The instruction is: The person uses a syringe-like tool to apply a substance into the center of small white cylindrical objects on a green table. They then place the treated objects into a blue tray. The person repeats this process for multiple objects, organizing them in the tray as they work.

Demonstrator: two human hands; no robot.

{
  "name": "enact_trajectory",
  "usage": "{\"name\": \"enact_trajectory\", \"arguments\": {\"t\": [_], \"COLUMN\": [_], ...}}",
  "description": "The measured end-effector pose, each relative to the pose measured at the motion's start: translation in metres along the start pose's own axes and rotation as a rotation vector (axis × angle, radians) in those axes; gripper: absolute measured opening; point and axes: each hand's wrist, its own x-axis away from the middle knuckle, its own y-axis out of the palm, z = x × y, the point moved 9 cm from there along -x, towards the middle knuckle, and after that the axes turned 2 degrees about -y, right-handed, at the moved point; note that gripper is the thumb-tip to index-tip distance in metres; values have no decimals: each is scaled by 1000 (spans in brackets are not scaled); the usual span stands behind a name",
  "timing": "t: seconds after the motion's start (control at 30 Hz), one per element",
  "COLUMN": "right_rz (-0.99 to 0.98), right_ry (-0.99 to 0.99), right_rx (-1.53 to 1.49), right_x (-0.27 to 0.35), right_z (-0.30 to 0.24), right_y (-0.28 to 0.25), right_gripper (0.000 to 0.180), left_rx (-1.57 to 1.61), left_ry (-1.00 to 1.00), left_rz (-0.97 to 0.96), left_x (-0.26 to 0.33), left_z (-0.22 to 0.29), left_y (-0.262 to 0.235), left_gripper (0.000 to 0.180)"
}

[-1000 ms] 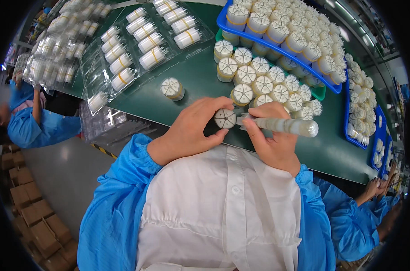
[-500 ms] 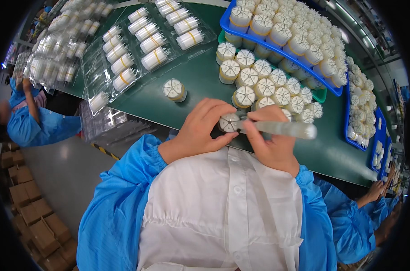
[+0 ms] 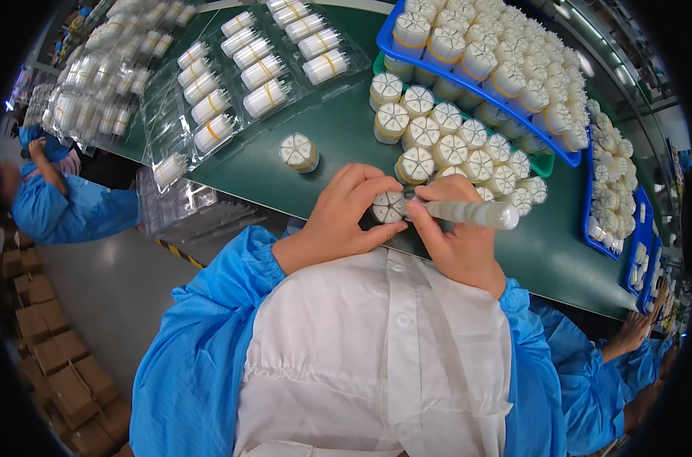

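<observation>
Head cam, looking down over a white apron & blue sleeves at a green worktable (image 3: 338, 145). Left hand (image 3: 344, 217) is curled round a small white round bundle (image 3: 388, 206), a banded cluster of wedge-shaped pieces, pinching it at the table's near edge; right hand (image 3: 454, 238) sits just beside it, closed round a long translucent tube (image 3: 468, 212) that lies crosswise, its tip touching the bundle, its far end sticking out to the right past the knuckles. Just beyond both hands stands a crowd of like bundles (image 3: 452, 145), upright, packed close; one lone bundle (image 3: 298, 151) stands apart, beyond & left of the left hand. Further out from the right hand: a blue tray (image 3: 567, 156) full of more bundles. Further out from the left hand: clear blister packs (image 3: 247, 72) w/ white cylinders lying in rows. Far left, another worker in blue (image 3: 64, 206); lower right, another person's hand (image 3: 635, 331).

Risks, as I judge them: bundle is at the table edge, so a loosened pinch could drop it onto the lap; a push of the tube off-centre could split the wedges apart; a right elbow swing may topple the nearest upright bundles.
</observation>
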Motion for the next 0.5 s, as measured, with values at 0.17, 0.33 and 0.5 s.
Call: {"name": "enact_trajectory", "arguments": {"t": [0.17,0.33,0.5], "right_rz": [103,44,9], "right_ry": [-89,-57,-65], "right_rx": [-29,-53,5], "right_x": [-1,-1,-1], "right_z": [-5,-1,-1], "right_y": [-11,-4,0], "right_gripper": [18,19,19], "left_rx": [162,158,0], "left_ry": [-80,-65,-63], "left_rz": [-89,-110,-73], "left_x": [-1,0,3], "left_z": [-4,-4,-7], "left_y": [0,2,5], "left_gripper": [58,60,59]}}
